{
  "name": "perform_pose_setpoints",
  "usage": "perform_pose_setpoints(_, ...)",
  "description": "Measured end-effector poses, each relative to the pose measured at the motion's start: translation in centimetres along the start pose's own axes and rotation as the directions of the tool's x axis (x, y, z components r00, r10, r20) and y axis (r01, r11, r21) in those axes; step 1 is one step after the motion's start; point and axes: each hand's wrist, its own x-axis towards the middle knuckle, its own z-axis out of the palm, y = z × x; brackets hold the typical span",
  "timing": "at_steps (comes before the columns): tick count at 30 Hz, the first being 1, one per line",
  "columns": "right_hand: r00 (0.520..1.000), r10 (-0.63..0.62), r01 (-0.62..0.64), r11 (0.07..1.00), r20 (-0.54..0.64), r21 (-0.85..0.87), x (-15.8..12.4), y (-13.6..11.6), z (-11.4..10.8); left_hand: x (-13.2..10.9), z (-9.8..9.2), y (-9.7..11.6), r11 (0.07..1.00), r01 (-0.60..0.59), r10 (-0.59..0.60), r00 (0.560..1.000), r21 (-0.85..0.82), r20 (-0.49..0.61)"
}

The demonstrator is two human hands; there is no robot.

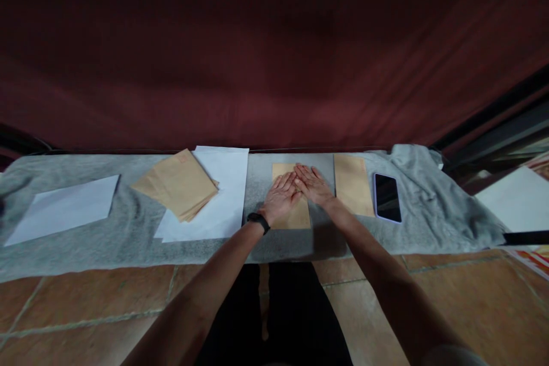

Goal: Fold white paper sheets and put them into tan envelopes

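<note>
A brown paper envelope (295, 218) lies flat on the grey cloth in front of me, partly covered by both hands. My left hand (281, 197), with a black band on its wrist, rests flat on the envelope, fingers stretched out. Beside it, my right hand (314, 186) lies palm down, its fingertips meeting those of the left near the envelope's upper part. Neither hand grips anything. Just to the right sits a second brown envelope (354, 186), apart from the hands.
Several brown envelopes (180, 183) are fanned over white paper sheets (223, 200) to the left. Farther left lies another white sheet (68, 206). A phone (387, 197) is at the right on the grey cloth (433, 206). A dark red curtain (257, 68) hangs behind.
</note>
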Motion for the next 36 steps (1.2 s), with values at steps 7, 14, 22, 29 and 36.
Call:
perform_pose_setpoints(7,0.998,-0.051,0.052,0.999,0.038,-0.011,-0.5,0.0,0.0,-1.9,-0.1,0.8,0.999,-0.048,0.048,0.997,0.002,0.053)
perform_pose_setpoints(14,0.993,-0.090,0.093,0.995,0.080,-0.029,-1.7,-0.7,-0.1,-3.5,0.2,1.6,0.998,-0.058,0.058,0.996,0.002,0.063)
perform_pose_setpoints(22,0.988,-0.111,0.112,0.994,0.108,-0.006,-3.3,-1.9,-0.6,-5.3,-0.5,2.3,0.995,-0.101,0.102,0.991,-0.021,0.090)
perform_pose_setpoints(29,0.990,-0.128,0.128,0.992,0.063,-0.001,-5.0,-2.8,-0.1,-7.1,-1.2,3.3,0.991,-0.135,0.136,0.986,-0.022,0.095)
perform_pose_setpoints(36,0.984,-0.160,0.157,0.987,0.082,0.035,-6.6,-3.4,0.0,-8.9,-2.0,4.0,0.982,-0.190,0.188,0.972,-0.005,0.140)
